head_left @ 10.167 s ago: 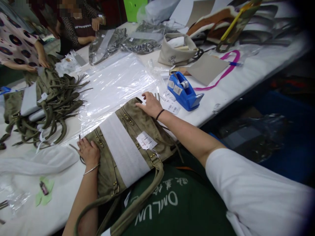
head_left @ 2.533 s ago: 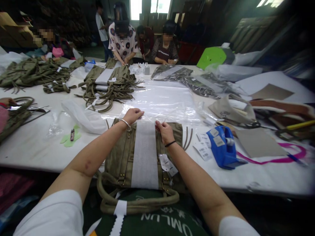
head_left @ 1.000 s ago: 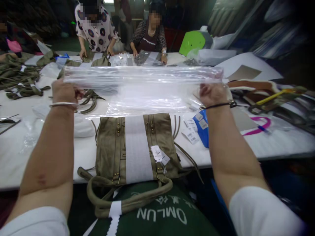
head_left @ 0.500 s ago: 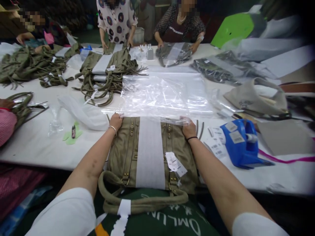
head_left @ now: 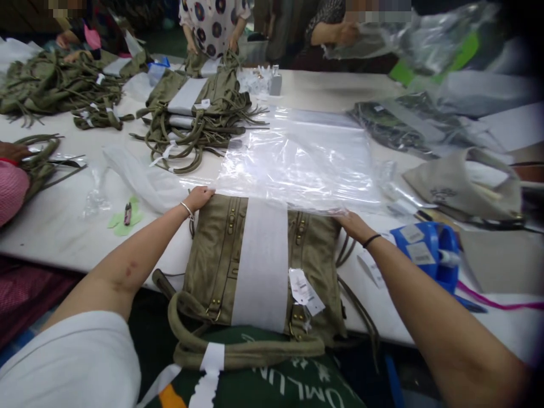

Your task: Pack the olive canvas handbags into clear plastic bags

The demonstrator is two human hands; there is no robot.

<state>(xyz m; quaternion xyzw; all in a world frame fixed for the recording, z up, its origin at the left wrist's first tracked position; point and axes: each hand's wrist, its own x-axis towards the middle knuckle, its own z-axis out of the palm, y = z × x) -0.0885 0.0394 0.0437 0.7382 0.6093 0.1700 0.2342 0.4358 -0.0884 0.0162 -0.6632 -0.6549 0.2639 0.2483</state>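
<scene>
An olive handbag (head_left: 215, 249) lies flat before me, its handles toward my body and bound with white paper. A wide white paper strip (head_left: 262, 266) wraps its middle, and paper tags (head_left: 304, 288) hang on its right half. Beyond it a clear plastic bag (head_left: 301, 150) is spread on the table, its near edge overlapping the handbag's far edge. My left hand (head_left: 200, 198) is closed on that edge at the handbag's far left corner. At the far right corner my right hand (head_left: 352, 223) pinches the plastic, fingertips partly hidden by it.
Stacked olive handbags (head_left: 187, 102) stand at the far left. A blue tape dispenser (head_left: 425, 249), a beige bag (head_left: 463, 187) and a plastic-wrapped bag (head_left: 395, 122) lie to the right. Small snips (head_left: 128, 213) rest on green paper at left. Other people work across the white table (head_left: 140, 243).
My hands have moved apart, the right one outward to the right. The plastic edge stays at the handbag's far side. A person opposite has lifted a plastic-covered item toward the right.
</scene>
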